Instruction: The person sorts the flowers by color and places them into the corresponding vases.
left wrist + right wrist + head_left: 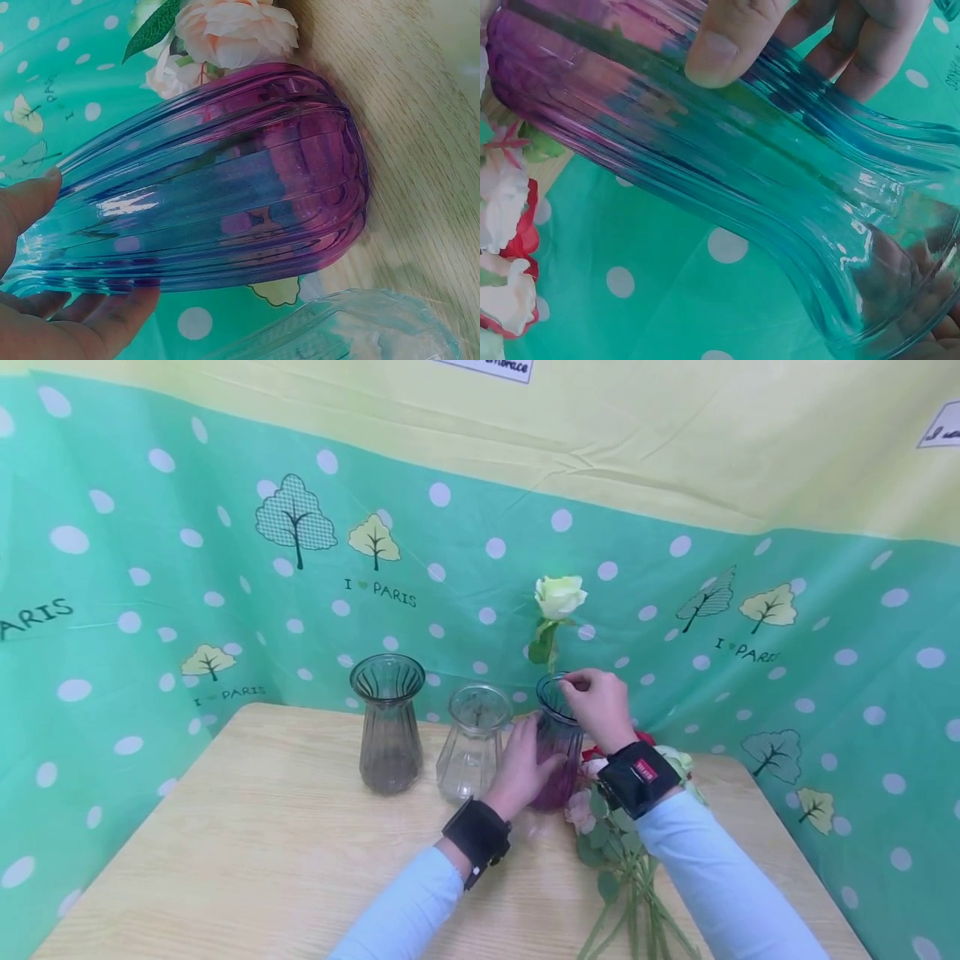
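A ribbed glass vase (225,180), blue at the neck and purple at the base, stands upright on the table. My left hand (521,768) grips its body, thumb on one side and fingers on the other. One white rose (561,597) rises above the rim, and its green stem (780,150) shows through the glass. At the mouth of the vase, my right hand (602,706) has curled fingers and pinches the stem; in the right wrist view those fingers are partly seen through the glass.
Left of the held vase stand a clear glass vase (459,768) and a grey glass vase (392,743). Artificial flowers with long green stems (641,902) lie on the table (247,860) under my right forearm. A dotted green curtain (465,610) hangs close behind.
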A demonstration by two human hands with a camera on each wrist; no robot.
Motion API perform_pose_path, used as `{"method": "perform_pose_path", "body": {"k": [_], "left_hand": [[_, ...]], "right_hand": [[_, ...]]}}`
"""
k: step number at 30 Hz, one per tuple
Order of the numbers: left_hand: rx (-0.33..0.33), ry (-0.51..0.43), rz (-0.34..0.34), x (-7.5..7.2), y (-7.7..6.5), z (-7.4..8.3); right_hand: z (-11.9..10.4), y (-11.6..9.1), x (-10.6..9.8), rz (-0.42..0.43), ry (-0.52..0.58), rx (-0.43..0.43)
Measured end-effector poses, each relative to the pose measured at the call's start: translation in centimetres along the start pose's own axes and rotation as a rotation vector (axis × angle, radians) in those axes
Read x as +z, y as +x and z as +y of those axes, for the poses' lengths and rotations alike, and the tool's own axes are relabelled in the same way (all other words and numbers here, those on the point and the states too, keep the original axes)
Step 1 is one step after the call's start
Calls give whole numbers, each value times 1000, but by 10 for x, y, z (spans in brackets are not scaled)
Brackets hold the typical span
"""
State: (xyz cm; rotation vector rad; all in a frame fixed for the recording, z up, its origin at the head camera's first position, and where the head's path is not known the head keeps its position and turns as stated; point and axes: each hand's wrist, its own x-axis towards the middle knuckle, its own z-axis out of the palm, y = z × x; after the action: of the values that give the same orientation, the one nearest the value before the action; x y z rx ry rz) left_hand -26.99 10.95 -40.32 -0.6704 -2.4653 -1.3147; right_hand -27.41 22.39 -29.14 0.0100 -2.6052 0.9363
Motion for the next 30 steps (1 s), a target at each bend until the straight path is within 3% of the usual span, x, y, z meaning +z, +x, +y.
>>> {"method": "perform_pose_path", "body": {"k": [10,16,23,30], "left_hand": [[-49,2,-30,1,2,1],[-62,-24,-25,0,1,3],[-78,-23,-29,0,0,3],[-69,-6,-23,0,0,2]], "right_hand": [[13,-8,-17,165,98,-52],[29,-17,-31,208,106,3],[55,-34,-44,191,82,86],[84,-67,-53,118,55,199]]}}
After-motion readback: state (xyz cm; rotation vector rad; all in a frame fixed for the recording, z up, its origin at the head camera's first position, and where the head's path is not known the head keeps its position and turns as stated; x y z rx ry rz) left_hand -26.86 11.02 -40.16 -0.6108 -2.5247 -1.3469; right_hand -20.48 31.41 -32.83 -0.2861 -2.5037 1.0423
